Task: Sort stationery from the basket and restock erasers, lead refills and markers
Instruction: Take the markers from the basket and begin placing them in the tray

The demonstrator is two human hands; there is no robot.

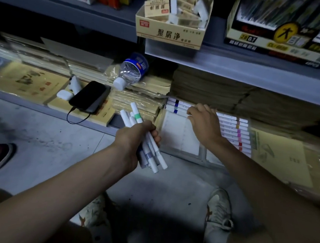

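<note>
My left hand (135, 136) grips a bundle of several white markers (149, 151) with coloured bands, held over the floor in front of the bottom shelf. My right hand (203, 122) reaches into a shallow marker tray (175, 134) on that shelf, fingers curled down onto a white marker (177, 108) in the top row. More markers (233, 131) with brown, pink and red bands lie in rows at the tray's right side. The tray's left part is bare white. An open eraser box (171, 18) stands on the shelf above.
A black phone (89, 96) on a cable, a white earbud case (64, 94) and a lying water bottle (130, 71) sit on stacked paper pads to the left. A box of lead refills (285, 29) stands top right. My shoes (219, 212) are on the grey floor.
</note>
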